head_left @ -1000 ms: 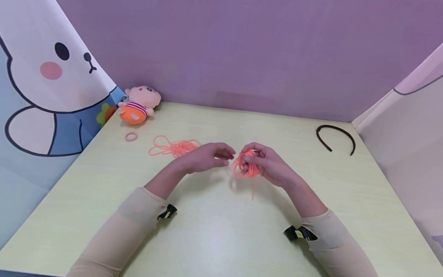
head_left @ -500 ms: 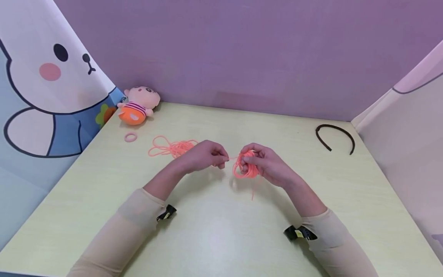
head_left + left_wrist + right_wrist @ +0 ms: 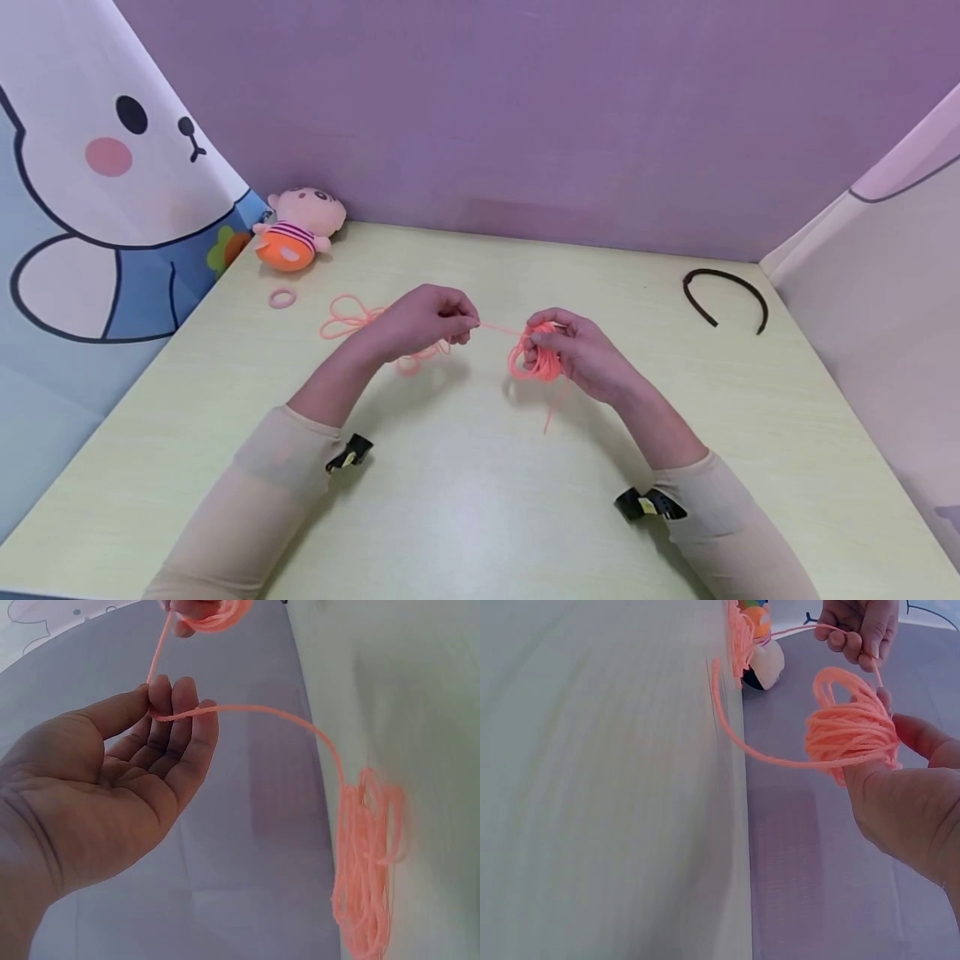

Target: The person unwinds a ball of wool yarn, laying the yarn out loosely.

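Note:
My right hand (image 3: 585, 354) holds a wound bundle of coral yarn (image 3: 851, 735), its fingers through and around the coils. A loose tail of the yarn hangs below that bundle. To the left, my left hand (image 3: 435, 321) pinches a single strand (image 3: 159, 656) between thumb and fingertips. That strand runs taut across to the bundle. From the left fingers the yarn sags back to a looped pile of the same coral yarn (image 3: 364, 862) on the table. In the head view my left hand and wrist partly cover this pile.
A plush toy (image 3: 296, 229) with orange shorts sits at the table's back left corner. Near it lies a pink ring (image 3: 282, 297). A dark headband (image 3: 726, 275) lies at the right. A purple partition (image 3: 525, 125) stands along the back edge of the pale table (image 3: 465, 500).
The left hand has closed on the strand between the hands and drawn left and away, lengthening the taut yarn. The right hand stays nearly in place with the bundle.

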